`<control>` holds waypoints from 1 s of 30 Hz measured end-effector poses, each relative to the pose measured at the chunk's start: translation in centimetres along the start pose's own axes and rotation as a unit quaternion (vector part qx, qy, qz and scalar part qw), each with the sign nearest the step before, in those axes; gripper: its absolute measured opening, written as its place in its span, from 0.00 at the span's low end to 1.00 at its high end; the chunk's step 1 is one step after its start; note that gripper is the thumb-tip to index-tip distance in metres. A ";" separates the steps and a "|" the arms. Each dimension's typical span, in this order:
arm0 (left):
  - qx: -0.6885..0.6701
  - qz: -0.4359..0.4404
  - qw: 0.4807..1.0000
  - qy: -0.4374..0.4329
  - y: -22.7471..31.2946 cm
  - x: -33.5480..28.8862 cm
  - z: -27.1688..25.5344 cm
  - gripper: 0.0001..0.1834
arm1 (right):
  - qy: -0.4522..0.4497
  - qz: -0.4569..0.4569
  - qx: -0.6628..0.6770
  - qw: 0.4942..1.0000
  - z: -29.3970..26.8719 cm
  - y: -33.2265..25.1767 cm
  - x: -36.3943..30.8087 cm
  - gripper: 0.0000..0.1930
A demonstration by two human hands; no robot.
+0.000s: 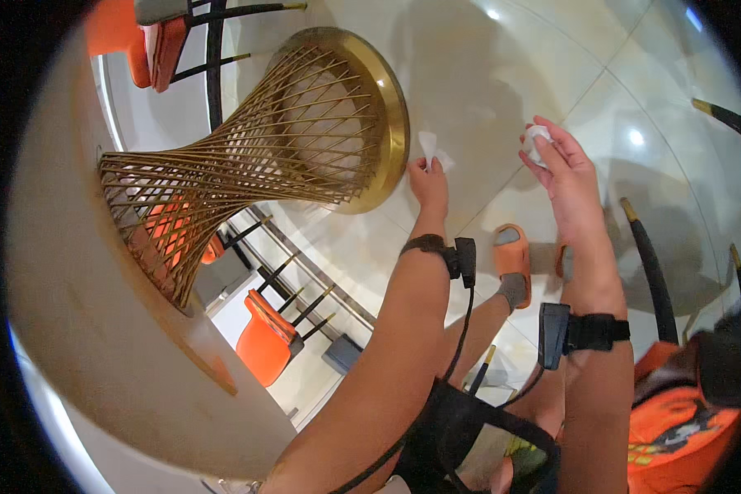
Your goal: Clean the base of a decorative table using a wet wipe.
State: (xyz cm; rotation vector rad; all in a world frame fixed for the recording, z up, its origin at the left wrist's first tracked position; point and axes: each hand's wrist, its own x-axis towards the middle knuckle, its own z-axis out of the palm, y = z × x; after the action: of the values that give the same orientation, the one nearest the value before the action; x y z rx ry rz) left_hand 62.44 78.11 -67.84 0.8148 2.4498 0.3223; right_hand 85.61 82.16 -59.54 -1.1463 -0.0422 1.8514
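My left hand (431, 189) pinches a thin white tissue (429, 145) between thumb and fingers, low down beside the round gold foot (393, 107) of a wire-frame pedestal (222, 165). Part of that tissue spreads out past the fingertips, over the floor. Farther right, my right hand (573, 177) is closed around a crumpled white wad (538, 142) that looks like tissue; the fingers curl round it and hide part of it.
A large round tabletop (82, 296) on the pedestal fills the left. Orange chairs (265, 339) with black, gold-tipped legs stand beyond it, and more chair legs (650, 272) rise at right. My orange slippers (513, 262) rest on glossy tiles (552, 58). Cables run along my forearms.
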 end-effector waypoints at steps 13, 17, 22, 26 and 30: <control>0.302 0.221 0.900 0.224 -8.1 19.0 -1.6 0.18 | -0.001 0.039 0.038 0.999 -2.5 11.9 10.2 0.15; 0.492 0.232 0.830 0.119 -10.0 17.5 1.0 0.33 | 0.016 0.052 0.002 0.999 -4.4 14.0 11.4 0.15; 0.636 0.138 0.758 0.043 -6.1 17.9 1.0 0.43 | 0.007 0.049 -0.008 0.999 -3.9 13.1 12.7 0.15; 0.564 0.097 0.820 0.014 -4.9 18.8 0.8 0.46 | -0.008 0.035 -0.007 0.999 -4.1 12.2 13.8 0.15; 0.522 0.128 0.841 0.064 -7.3 18.8 1.4 0.35 | -0.014 0.030 -0.011 0.999 -3.7 11.6 14.0 0.15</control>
State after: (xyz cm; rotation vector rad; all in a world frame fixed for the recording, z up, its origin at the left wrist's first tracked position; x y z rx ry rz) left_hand 47.05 83.94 -79.50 1.5826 2.5368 -1.0088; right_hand 78.42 84.06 -76.55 -1.1488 -0.0444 1.9238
